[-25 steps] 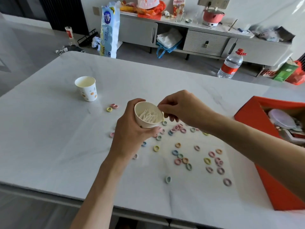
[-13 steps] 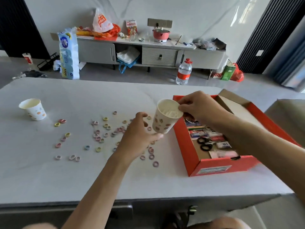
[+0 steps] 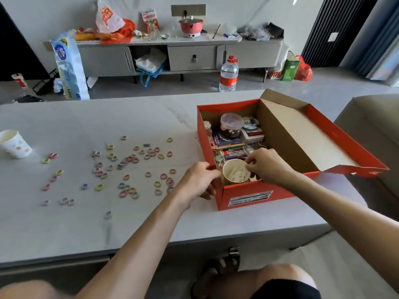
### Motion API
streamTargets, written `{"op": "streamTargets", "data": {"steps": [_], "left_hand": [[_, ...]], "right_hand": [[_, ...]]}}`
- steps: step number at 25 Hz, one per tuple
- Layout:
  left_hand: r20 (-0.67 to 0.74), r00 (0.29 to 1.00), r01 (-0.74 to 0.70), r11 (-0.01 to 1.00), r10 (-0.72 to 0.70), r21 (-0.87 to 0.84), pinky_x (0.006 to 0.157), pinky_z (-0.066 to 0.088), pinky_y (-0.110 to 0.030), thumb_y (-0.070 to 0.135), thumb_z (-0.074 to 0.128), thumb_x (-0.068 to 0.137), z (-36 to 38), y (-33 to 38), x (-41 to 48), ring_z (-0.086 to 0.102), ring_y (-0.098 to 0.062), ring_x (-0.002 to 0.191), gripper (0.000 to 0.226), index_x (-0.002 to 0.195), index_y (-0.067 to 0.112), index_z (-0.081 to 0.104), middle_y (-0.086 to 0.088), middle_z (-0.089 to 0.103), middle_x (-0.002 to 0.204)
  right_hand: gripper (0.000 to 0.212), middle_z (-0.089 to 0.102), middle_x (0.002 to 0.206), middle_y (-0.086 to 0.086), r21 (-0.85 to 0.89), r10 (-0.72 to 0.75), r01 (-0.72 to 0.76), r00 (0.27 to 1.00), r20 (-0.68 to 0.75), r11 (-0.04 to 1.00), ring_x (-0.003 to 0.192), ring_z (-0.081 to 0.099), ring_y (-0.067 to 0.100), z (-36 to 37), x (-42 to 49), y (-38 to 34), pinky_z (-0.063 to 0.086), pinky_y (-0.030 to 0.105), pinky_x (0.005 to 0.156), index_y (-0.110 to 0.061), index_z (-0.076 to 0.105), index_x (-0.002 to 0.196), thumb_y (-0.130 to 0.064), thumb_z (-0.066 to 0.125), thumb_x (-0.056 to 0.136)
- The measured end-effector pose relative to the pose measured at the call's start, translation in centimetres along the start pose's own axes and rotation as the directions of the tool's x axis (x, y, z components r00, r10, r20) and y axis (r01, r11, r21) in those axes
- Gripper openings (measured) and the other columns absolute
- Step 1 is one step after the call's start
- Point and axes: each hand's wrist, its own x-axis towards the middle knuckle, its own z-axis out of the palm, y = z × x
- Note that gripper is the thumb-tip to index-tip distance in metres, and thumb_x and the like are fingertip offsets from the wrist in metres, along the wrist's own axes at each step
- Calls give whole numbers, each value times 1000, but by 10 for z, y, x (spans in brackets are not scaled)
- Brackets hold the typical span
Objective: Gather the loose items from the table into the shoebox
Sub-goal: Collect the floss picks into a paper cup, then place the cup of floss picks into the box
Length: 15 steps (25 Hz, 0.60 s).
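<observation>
Orange cardboard walled in the paper cup (image 3: 236, 174). Half a second before, both hands had held it in the air by the shoebox's left wall. It then stood upright inside the shoebox (image 3: 259, 197), in the near-left corner, with white sticks showing in its mouth. The view had also swung right since a second earlier, so the whole box and its open lid (image 3: 302, 134) were in sight.

The left hand (image 3: 197, 180) had let go of the cup and lay outside that corner, arm stretched across the desk (image 3: 86, 223). Its thumb was at the box's rim and its fingers curled beside the wall. Whether they gripped the cardboard or only rested against it could not be told.

The right hand (image 3: 266, 167) reached in over the near wall, knuckles up. Its fingers (image 3: 252, 166) were pinched together on the cup's right rim, so the cup sat just left of and below them. The box wall stood between the cup and the left fingers.

Pastel hair rings (image 3: 133, 169) lay scattered on the desk to the left of the left fingers. A second cup (image 3: 15, 144) stood well beyond them, far left.
</observation>
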Motion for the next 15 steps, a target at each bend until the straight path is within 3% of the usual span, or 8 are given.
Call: {"op": "streamTargets", "data": {"steps": [2,4,6,12,15], "left_hand": [[12,1000,2,999,-2,-32,42,42,-22,15,54,91,2,-2,2,53,-14,45,12,90,6,62,-6,63,67],[-2,1000,-4,1000,4,-18,41,39,-21,15,53,90,3,-3,3,51,-13,45,13,90,6,62,-5,64,66],[-16,1000,-15,1000,15,19,41,36,-20,17,53,90,4,-5,3,49,-12,45,15,91,6,63,-4,65,67],[-8,1000,-22,999,22,37,41,34,-19,24,57,93,0,-4,-1,46,-11,48,22,101,5,65,-2,68,72],[-77,996,-49,999,50,10,41,34,-20,31,59,93,-16,-1,-14,48,-10,49,18,105,19,64,0,68,73]], "right_hand": [[14,69,66,-6,-16,-22,23,998,58,1000,54,64,5,7,6,0,52,19,47,-16,77,93,-15,64,87],[13,61,65,-16,-24,-63,66,991,121,998,52,58,2,7,7,-1,39,9,40,-15,77,94,-19,68,86],[13,62,66,-17,-26,-101,108,978,182,994,53,56,1,5,7,-2,34,7,40,-15,78,92,-22,70,86],[21,71,84,-1,-93,-55,80,969,243,992,66,62,9,3,1,-8,44,19,54,-15,76,97,-32,66,90],[26,70,96,1,-150,-38,49,997,73,988,80,63,16,-5,-9,-27,53,31,68,-16,70,104,-37,62,91]]}}
